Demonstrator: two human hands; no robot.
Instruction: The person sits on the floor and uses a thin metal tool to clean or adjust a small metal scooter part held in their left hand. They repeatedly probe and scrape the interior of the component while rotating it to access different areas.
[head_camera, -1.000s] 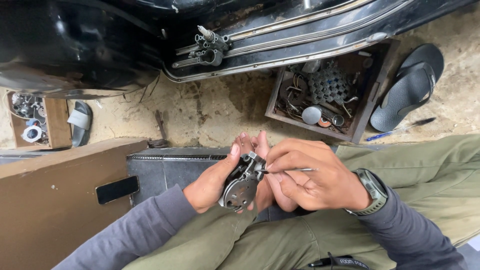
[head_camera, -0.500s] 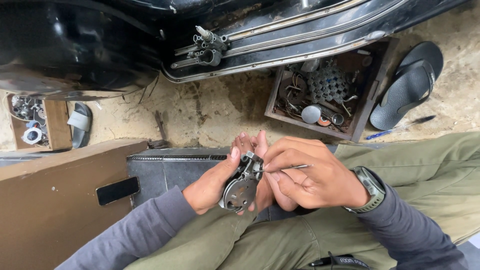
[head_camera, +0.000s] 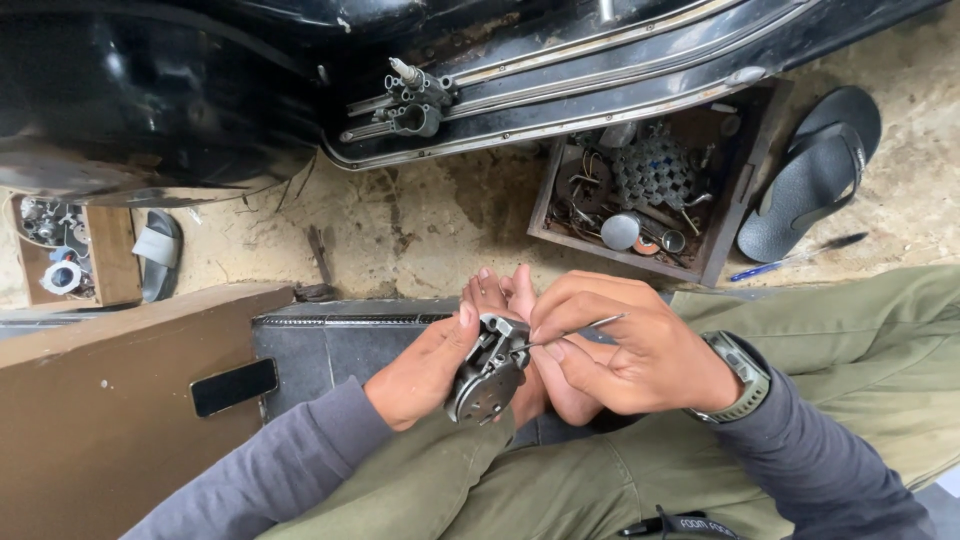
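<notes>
left hand (head_camera: 425, 372): fingers wrapped tight around grey metal mechanism (head_camera: 487, 372), over the lap | right hand (head_camera: 625, 350): fingertips pinched together on thin metal pick (head_camera: 570, 331), tip touching mechanism's top | step: probing the part, seemingly midway | next: likely steady grip, fine pick control | beyond fingers: wooden parts tray (head_camera: 640, 190), black sandal (head_camera: 812, 170)
</notes>
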